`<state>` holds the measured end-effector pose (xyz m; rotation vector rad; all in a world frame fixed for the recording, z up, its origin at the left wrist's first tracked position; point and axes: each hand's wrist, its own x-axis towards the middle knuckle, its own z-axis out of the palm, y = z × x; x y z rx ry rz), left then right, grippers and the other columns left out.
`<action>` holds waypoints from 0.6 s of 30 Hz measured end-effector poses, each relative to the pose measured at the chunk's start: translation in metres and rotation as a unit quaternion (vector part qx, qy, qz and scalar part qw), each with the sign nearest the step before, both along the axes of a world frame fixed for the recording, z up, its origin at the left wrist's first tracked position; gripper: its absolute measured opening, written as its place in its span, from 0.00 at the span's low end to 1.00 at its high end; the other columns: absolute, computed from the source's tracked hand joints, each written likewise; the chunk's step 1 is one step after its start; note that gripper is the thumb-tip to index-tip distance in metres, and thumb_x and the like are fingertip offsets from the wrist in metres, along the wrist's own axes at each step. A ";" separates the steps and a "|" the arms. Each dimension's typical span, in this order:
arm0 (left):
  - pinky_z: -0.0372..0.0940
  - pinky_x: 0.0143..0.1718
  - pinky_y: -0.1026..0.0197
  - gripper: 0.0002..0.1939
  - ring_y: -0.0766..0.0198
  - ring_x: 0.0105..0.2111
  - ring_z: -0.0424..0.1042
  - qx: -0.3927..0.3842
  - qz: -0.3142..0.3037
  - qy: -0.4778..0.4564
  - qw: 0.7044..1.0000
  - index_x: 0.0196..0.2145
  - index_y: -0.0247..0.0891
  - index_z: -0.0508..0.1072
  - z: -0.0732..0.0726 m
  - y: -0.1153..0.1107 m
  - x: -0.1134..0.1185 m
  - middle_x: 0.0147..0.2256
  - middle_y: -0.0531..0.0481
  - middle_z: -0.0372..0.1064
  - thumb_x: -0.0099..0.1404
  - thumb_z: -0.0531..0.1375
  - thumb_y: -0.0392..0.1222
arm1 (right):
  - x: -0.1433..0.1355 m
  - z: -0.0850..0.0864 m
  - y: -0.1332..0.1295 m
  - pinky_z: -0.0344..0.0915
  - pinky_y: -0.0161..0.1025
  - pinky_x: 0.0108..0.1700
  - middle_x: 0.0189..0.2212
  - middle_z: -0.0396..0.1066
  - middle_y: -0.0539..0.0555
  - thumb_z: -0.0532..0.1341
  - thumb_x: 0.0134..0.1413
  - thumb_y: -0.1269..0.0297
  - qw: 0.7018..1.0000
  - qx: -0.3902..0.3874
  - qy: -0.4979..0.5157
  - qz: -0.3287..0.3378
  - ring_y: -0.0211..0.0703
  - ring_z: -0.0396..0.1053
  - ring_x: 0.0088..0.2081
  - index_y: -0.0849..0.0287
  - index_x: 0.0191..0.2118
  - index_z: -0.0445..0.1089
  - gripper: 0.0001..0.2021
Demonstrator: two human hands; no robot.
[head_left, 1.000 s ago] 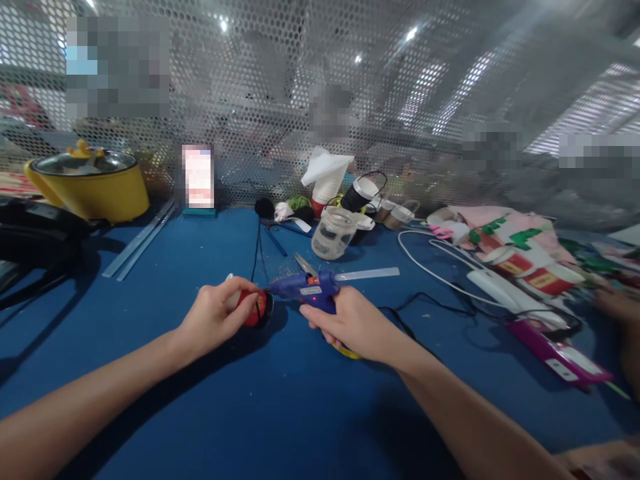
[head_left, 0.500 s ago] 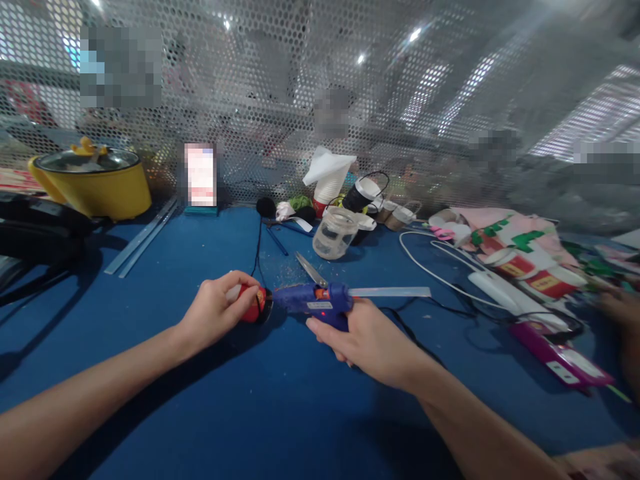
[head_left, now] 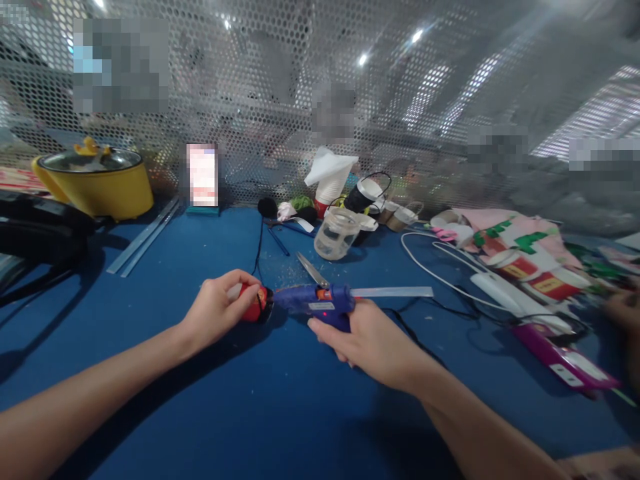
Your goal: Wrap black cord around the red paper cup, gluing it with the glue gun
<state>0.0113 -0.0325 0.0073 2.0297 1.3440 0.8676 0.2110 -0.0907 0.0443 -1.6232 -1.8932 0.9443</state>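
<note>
My left hand is closed round a small red paper cup with black yarn at its right end, tilted on its side. A black strand runs from there up to a ball of black yarn. In my right hand is a blue hot glue gun, its red light lit. Its nozzle points left and meets or nearly meets the yarn end of the cup; I cannot tell which. A clear glue stick sticks out of its back. Scissors lie just behind the gun.
A clear plastic jar stands beyond the scissors. Glue sticks and a yellow pot are at left, near a lit phone. At right lie cables, a white power strip, a purple glue gun and another person's hand.
The whole view has shifted very slightly. Both hands, the cup and the glue gun keep practically the same position to each other.
</note>
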 end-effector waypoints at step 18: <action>0.60 0.25 0.66 0.10 0.67 0.23 0.68 0.064 -0.028 0.025 0.997 0.30 0.35 0.69 -0.006 -0.001 -0.002 0.24 0.50 0.71 0.58 0.51 0.42 | -0.001 -0.007 0.021 0.56 0.29 0.15 0.10 0.58 0.46 0.54 0.48 0.60 0.998 -0.059 0.033 -0.002 0.31 0.57 0.12 0.61 0.22 0.61 0.11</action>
